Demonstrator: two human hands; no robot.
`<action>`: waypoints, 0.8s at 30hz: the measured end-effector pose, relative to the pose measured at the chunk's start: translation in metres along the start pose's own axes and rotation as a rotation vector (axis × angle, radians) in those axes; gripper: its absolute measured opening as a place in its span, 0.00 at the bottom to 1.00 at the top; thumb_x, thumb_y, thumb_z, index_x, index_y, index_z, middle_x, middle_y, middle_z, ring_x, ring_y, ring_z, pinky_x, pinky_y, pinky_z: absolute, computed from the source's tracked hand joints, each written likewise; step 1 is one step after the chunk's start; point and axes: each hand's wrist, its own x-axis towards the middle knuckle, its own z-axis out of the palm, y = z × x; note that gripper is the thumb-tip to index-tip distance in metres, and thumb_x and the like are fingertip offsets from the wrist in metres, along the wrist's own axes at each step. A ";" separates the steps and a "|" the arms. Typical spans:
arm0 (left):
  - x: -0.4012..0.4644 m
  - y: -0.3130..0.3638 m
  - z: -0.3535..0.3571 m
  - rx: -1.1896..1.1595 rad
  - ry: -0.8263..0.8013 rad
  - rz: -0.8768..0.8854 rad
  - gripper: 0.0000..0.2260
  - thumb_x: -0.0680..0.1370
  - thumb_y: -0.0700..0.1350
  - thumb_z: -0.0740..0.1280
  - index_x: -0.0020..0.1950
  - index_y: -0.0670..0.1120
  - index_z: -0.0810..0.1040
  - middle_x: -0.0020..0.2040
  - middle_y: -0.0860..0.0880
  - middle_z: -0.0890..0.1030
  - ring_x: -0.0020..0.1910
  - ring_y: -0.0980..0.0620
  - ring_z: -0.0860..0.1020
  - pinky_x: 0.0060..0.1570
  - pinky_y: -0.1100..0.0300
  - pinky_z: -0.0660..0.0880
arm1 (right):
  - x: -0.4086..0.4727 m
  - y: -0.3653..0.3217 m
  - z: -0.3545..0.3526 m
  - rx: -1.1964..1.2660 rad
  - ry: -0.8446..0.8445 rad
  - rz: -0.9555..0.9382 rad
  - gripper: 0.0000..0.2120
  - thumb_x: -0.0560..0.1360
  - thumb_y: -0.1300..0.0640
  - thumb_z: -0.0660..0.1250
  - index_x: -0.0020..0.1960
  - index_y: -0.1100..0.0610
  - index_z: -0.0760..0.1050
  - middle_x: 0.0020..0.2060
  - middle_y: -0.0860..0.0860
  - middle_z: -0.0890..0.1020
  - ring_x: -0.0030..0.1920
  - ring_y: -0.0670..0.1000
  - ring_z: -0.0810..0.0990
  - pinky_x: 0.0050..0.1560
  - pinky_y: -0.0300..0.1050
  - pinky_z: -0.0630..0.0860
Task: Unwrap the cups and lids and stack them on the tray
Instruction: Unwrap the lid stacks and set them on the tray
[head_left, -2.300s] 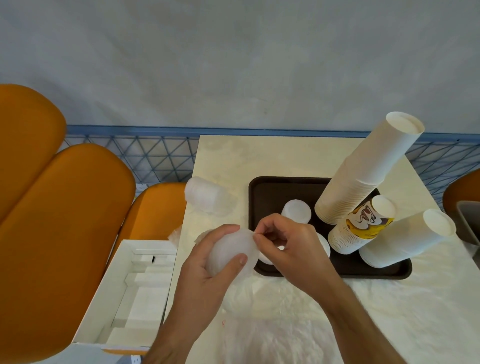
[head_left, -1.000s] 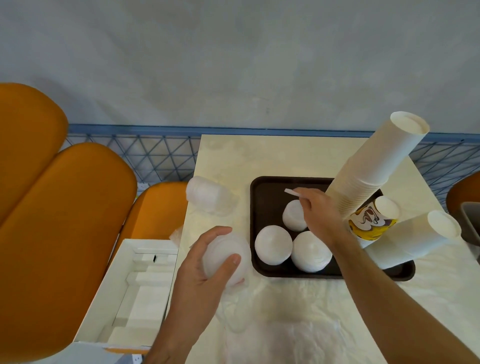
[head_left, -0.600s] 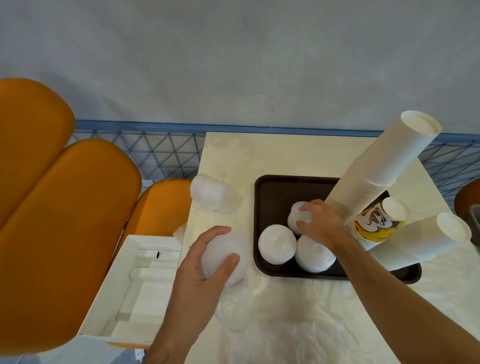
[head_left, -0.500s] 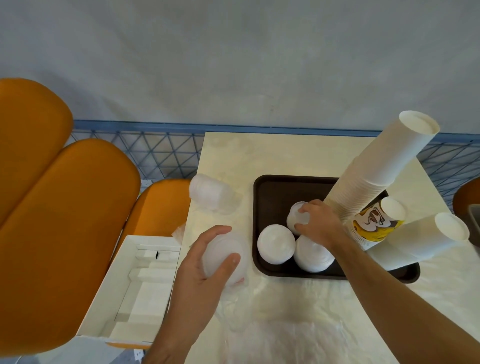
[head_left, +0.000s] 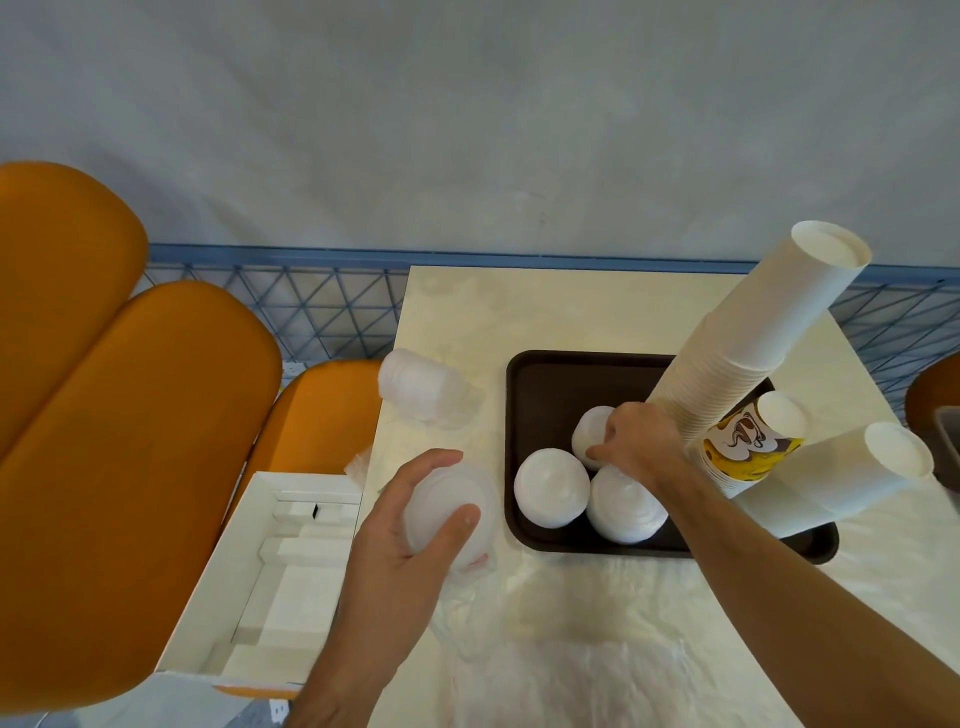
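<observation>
1. At the left edge of the tabletop (head_left: 545, 312) a wrapped bundle of lids (head_left: 418, 388) is lying on its side, near the corner. It is still in its plastic, so it could be rolled or knocked off toward the orange seat (head_left: 322, 415) if it is touched by a sleeve or a wrist.

2. A second stack of lids (head_left: 447, 506) is grasped by the left hand (head_left: 410, 540), with the fingers and thumb curled round it, beside the tray (head_left: 540, 379). Loose wrap (head_left: 561, 675) is spread under and in front of it. If the grip is relaxed, thin lids may be fanned out and dropped, some into the open white box (head_left: 270, 571) below the edge.

3. On the tray, three lid stacks are standing close together. The rear lid stack (head_left: 589, 434) is touched by the right hand (head_left: 631, 441), whose fingers are bent over its top; whether something is pinched there cannot be told. A hard press could tip this stack against the front stacks (head_left: 550, 486).

4. Just right of this hand, the tall cup column (head_left: 748, 343) is leaning strongly, and shorter cup stacks (head_left: 852, 475) are resting beside it. A bump from the right forearm when it is withdrawn would probably be enough to make the column fall across the tray.
</observation>
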 end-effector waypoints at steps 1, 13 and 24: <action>0.000 0.001 0.000 -0.002 0.000 0.002 0.17 0.75 0.49 0.72 0.58 0.68 0.73 0.54 0.77 0.71 0.56 0.76 0.69 0.40 0.76 0.73 | 0.000 0.000 0.000 0.013 0.004 -0.007 0.16 0.75 0.42 0.71 0.50 0.55 0.82 0.42 0.49 0.81 0.42 0.48 0.79 0.43 0.40 0.78; 0.001 0.002 0.002 -0.021 0.059 0.030 0.27 0.73 0.48 0.75 0.64 0.70 0.67 0.55 0.82 0.66 0.56 0.78 0.67 0.49 0.71 0.70 | -0.114 -0.051 -0.068 1.078 0.090 -0.467 0.09 0.75 0.65 0.73 0.50 0.52 0.83 0.46 0.43 0.85 0.48 0.44 0.84 0.48 0.35 0.79; -0.006 0.017 0.008 0.004 -0.039 0.078 0.26 0.74 0.48 0.72 0.51 0.82 0.70 0.54 0.78 0.73 0.57 0.74 0.70 0.42 0.82 0.69 | -0.153 -0.067 -0.046 1.030 0.292 -0.542 0.03 0.74 0.59 0.76 0.48 0.54 0.85 0.39 0.40 0.84 0.43 0.44 0.84 0.45 0.32 0.79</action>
